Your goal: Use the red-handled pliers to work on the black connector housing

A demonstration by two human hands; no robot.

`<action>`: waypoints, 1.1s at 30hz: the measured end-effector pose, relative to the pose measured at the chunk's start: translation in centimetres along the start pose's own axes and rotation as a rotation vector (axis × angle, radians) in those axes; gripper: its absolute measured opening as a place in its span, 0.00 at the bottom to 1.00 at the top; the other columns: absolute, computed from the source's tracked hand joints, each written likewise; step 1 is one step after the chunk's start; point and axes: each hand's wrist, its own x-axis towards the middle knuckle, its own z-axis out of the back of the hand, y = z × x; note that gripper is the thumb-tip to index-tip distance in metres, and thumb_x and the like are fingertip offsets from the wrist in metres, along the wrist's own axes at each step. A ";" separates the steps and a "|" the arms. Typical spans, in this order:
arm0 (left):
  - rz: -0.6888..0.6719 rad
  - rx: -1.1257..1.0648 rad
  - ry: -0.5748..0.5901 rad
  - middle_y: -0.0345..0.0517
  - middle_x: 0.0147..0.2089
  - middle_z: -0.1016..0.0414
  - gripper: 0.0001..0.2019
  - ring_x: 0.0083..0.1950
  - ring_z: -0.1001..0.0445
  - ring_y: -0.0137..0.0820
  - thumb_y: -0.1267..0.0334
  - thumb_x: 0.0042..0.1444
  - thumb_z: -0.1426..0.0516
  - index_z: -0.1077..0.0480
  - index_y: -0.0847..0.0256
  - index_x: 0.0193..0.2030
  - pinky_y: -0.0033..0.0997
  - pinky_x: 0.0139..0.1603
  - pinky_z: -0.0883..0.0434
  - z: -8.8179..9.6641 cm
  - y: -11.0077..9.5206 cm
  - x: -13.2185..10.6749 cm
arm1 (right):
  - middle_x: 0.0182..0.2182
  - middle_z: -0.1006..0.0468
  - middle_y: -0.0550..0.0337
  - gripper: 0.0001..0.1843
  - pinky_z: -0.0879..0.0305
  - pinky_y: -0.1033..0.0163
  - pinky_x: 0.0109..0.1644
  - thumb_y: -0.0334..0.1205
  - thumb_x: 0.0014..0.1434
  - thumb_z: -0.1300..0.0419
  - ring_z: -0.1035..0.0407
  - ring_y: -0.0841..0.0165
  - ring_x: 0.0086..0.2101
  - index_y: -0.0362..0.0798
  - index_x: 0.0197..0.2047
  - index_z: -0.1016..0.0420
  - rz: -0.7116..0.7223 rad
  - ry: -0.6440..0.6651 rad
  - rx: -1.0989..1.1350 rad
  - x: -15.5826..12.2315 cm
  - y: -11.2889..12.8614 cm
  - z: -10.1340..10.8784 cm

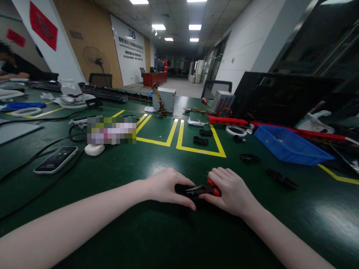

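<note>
My right hand (pixel 231 190) is closed round the red handles of a pair of pliers (pixel 206 187). The jaws of the pliers point left, toward a small black part (pixel 182 189). My left hand (pixel 168 188) has its thumb and fingers around that part, whose exact kind I cannot make out. The plier jaws overlap the part in view; whether they grip it I cannot tell. Beyond my hands, black plastic pieces (pixel 201 140) lie inside a yellow-taped rectangle. More of the same dark kind, a black piece (pixel 249 158) and a longer one (pixel 282 179), lie to the right.
A blue tray (pixel 291 147) sits at the right near a red strip (pixel 228 121). Metal power supply boxes (pixel 168 100) with wires stand farther back. At left are a phone-like device (pixel 57 160), a white rounded case (pixel 94 149) and black cables. A person sits far left.
</note>
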 end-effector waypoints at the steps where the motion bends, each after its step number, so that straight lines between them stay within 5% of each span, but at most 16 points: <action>1: -0.011 0.024 -0.008 0.43 0.36 0.22 0.22 0.34 0.25 0.31 0.46 0.55 0.37 0.25 0.60 0.50 0.26 0.33 0.36 0.0 0.0 0.0 | 0.29 0.28 0.56 0.24 0.44 0.60 0.33 0.62 0.59 0.46 0.36 0.65 0.29 0.48 0.30 0.33 0.004 -0.003 0.000 0.0 0.0 0.0; 10: 0.093 0.332 -0.264 0.43 0.37 0.21 0.28 0.32 0.25 0.32 0.40 0.57 0.42 0.28 0.58 0.55 0.30 0.34 0.38 -1.5 -0.4 0.2 | 0.29 0.28 0.54 0.26 0.44 0.60 0.33 0.64 0.62 0.51 0.37 0.64 0.29 0.48 0.31 0.34 -0.087 -0.030 0.033 0.0 -0.6 -0.5; 19: -0.006 0.239 -0.063 0.40 0.33 0.23 0.24 0.33 0.26 0.31 0.42 0.57 0.41 0.27 0.54 0.54 0.27 0.32 0.40 -0.4 0.0 0.1 | 0.29 0.28 0.54 0.26 0.45 0.59 0.33 0.64 0.62 0.51 0.38 0.65 0.28 0.48 0.30 0.34 -0.033 -0.003 0.038 -0.1 -0.3 -0.1; 25: -0.010 0.405 -0.235 0.42 0.34 0.23 0.29 0.31 0.27 0.31 0.39 0.56 0.42 0.28 0.59 0.55 0.31 0.34 0.39 -1.3 0.0 0.0 | 0.29 0.28 0.54 0.25 0.44 0.59 0.33 0.63 0.62 0.51 0.37 0.65 0.29 0.49 0.30 0.34 -0.053 -0.025 0.073 -0.1 -0.3 0.0; 33: 0.052 0.219 -0.227 0.47 0.49 0.24 0.29 0.44 0.24 0.37 0.48 0.58 0.39 0.36 0.57 0.63 0.33 0.41 0.31 -0.9 -0.4 -0.1 | 0.28 0.29 0.55 0.28 0.44 0.60 0.32 0.66 0.61 0.53 0.36 0.65 0.29 0.49 0.29 0.36 -0.136 -0.056 0.075 -0.1 -0.4 -0.1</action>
